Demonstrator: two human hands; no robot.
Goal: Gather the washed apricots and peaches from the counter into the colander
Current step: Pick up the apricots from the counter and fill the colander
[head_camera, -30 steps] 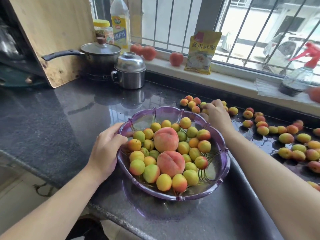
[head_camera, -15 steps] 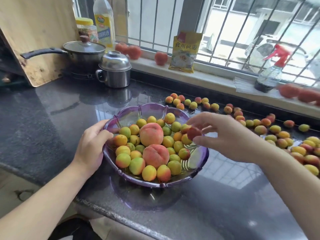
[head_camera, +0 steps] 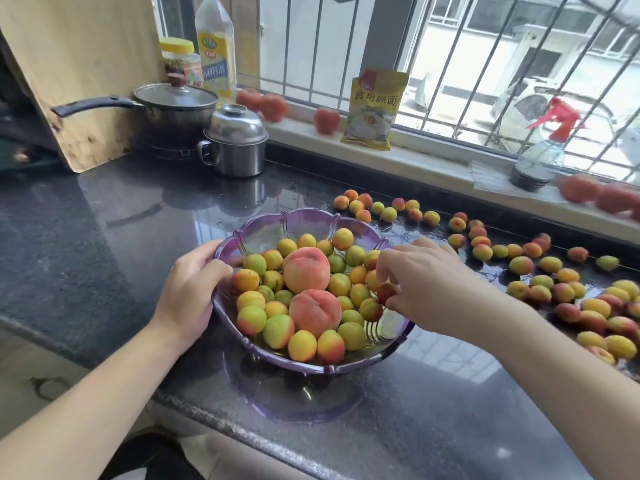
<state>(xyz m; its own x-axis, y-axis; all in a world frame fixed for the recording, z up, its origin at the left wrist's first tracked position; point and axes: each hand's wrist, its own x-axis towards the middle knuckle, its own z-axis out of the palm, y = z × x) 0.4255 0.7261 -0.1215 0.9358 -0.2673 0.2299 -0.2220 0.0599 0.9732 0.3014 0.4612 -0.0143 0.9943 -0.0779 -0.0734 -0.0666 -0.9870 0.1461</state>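
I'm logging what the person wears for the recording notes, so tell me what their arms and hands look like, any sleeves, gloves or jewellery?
Both forearms are bare as far as the picture reaches, with no sleeve in view. The left hand and right hand wear no gloves, and no ring, watch or bracelet shows.

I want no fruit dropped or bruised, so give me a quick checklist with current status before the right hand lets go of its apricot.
1. Right hand over the colander, not the counter: ok.
2. Grip on the reddish apricot: fingertips pinch it, ok.
3. Apricot low, near the pile, before release: ok.
4. Left hand steadies the colander's left rim: ok.
5. Room left inside: bare slotted patch on the right side, ok.
6. More loose apricots left on the wet counter: many, so gathering is not finished, not ok.
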